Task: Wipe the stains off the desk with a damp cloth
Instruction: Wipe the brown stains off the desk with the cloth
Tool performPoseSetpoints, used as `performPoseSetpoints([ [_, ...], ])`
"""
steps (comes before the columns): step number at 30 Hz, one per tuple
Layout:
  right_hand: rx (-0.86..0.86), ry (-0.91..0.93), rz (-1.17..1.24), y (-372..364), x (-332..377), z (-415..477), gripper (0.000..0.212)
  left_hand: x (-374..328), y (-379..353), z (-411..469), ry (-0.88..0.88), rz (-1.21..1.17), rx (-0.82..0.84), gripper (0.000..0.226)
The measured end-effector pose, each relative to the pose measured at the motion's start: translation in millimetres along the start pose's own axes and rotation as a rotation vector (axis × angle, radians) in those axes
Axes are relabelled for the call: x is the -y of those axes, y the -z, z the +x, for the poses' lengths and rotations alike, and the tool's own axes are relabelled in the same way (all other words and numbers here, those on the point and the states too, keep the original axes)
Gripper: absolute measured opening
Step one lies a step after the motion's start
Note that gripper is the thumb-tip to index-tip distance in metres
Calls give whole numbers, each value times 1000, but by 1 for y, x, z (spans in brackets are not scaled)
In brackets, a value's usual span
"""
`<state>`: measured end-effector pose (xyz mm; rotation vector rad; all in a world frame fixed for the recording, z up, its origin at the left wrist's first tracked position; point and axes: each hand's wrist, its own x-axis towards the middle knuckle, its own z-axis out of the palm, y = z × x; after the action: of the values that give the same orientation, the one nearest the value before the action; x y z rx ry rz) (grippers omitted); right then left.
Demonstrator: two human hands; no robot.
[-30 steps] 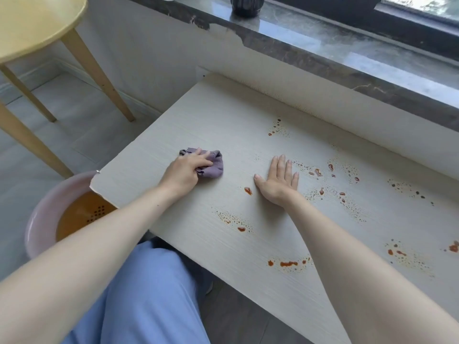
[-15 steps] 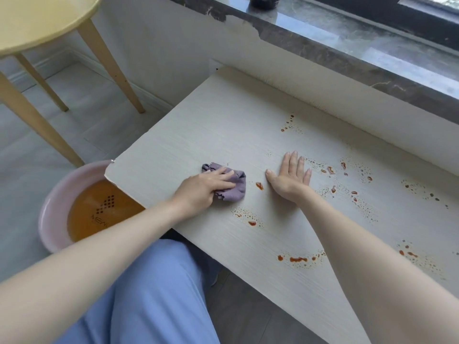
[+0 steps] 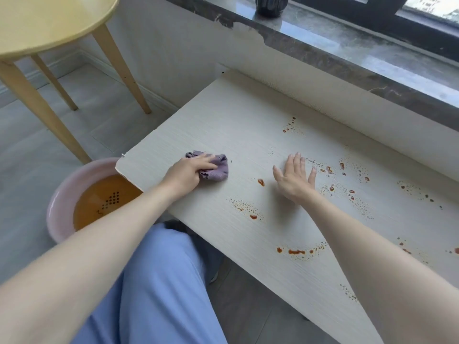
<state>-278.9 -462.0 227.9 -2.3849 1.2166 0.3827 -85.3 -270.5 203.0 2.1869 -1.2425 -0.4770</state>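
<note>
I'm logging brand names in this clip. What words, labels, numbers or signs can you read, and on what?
No text here is readable.
In the basin: a small dark mark by the dot pattern on its bottom, under brownish water, too blurred to read.
On the desk, the cloth and the pot on the windowsill: no lettering shows.

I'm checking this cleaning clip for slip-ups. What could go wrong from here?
The right hand lies flat on the desk beside reddish stains and could smear them. The purple cloth gripped by the left hand is bunched small, so it may spread stains rather than lift them. The pink basin holds brown water; rinsing there may re-soil the cloth.
</note>
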Motion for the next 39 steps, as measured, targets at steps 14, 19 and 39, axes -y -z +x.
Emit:
performPoseSetpoints([
  [14,55,-56,-10,-43,1,-83,72,-32,-19,-23,20,148,41,59],
  [19,141,-150,-117,-39,7,-74,75,-19,9,-35,-235,439,211,58],
  [39,128,-199,-97,-43,11,-76,73,-40,-5,-62,-129,492,42,19],
])
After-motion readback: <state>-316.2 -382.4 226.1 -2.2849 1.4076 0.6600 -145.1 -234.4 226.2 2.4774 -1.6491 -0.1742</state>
